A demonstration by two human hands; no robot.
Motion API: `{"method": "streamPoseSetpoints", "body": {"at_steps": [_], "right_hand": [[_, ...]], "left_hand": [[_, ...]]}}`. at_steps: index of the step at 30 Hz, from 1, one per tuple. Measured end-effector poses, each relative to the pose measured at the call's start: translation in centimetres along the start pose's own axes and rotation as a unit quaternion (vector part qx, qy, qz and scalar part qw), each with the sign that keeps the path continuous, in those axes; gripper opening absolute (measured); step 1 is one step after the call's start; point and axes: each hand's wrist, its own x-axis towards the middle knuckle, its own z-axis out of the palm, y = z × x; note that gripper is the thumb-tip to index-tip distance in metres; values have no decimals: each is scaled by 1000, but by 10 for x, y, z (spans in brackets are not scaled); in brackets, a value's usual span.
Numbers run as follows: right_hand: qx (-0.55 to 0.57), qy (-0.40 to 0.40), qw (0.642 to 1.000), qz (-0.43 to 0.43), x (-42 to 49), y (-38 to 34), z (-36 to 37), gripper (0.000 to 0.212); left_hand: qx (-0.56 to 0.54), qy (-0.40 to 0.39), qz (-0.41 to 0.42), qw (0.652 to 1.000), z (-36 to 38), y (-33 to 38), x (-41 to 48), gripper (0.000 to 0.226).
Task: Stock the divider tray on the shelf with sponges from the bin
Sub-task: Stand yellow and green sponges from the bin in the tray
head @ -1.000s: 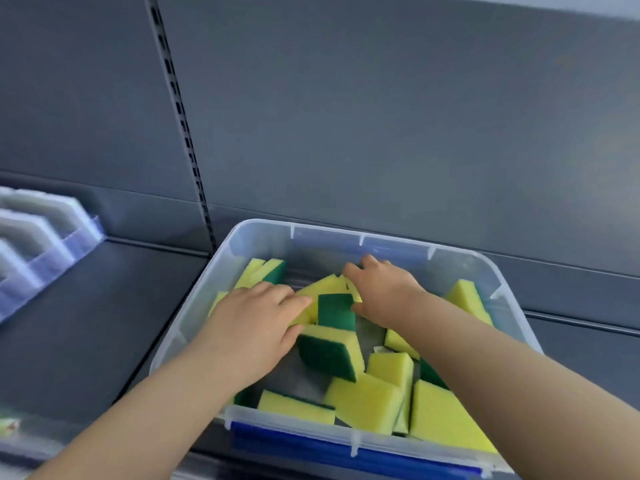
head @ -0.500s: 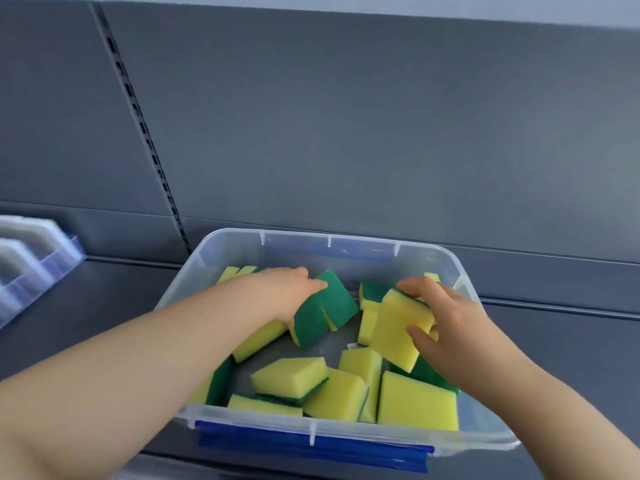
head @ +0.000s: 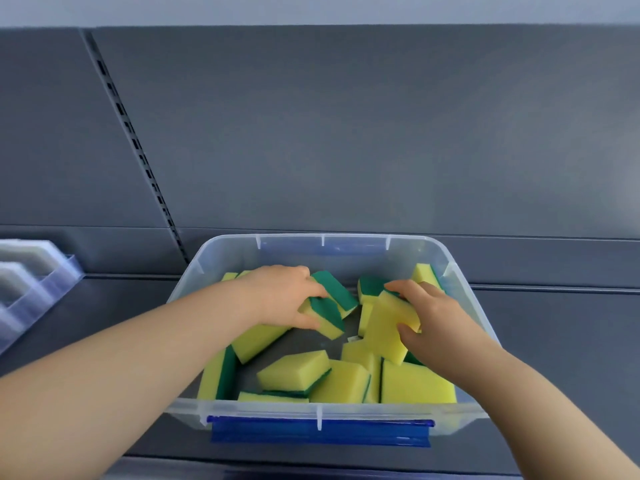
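— Where are the hands?

— Both are inside the bin (head: 347,250), which sits on the shelf (head: 104,317). The left hand (head: 280,299) is over the bin's left half, towards its far wall. The right hand (head: 440,323) is over the right half.

— What are the fingers doing?

— The left fingers (head: 313,289) curl over a green sponge (head: 327,317), with the thumb under its near edge. The sponge is tilted, green face up and yellow foam below. A second sponge (head: 337,294) touches it on the far side, and I cannot tell whether the hand grips that one too.

— And the right?

— The right fingers (head: 398,288) and thumb pinch a yellow sponge (head: 382,329). It stands tilted on edge near the middle of the bin, its broad yellow face towards the camera.

— What about the rest of the stock?

— Loose sponges (head: 294,370) lie jumbled across the bin's floor, most of them along its near wall. One leans against the left wall, and another stands in the far right corner. A patch of bare floor shows in the middle.

— And the tray?

— The tray (head: 34,282) is on the same shelf, well to the left of the bin, cut off by the frame edge. Its pale dividers stand upright.

— Anything else?

— A blue latch (head: 320,434) runs along the bin's near rim. A slotted upright (head: 138,147) rises behind the bin's far left corner.
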Motion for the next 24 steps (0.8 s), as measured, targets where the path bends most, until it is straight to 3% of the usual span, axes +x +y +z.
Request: {"method": "streamPoseSetpoints", "body": {"at_steps": [6, 12, 15, 18, 24], "right_hand": [[-17, -15, 1000, 10, -1, 1, -1, 60], [-6, 1, 1000, 7, -3, 1, -1, 50], [20, 27, 999, -7, -4, 5, -3, 46], [67, 72, 995, -15, -7, 8, -8, 50], [102, 190, 975, -48, -16, 0, -8, 50]], "left_hand": [[-25, 81, -7, 996, -3, 15, -1, 58], [31, 73, -8, 997, -6, 23, -3, 60], [70, 201, 17, 977, -8, 20, -8, 56], [27, 303, 23, 952, -15, 24, -21, 54], [-64, 375, -52, 923, -28, 34, -69, 45]]}}
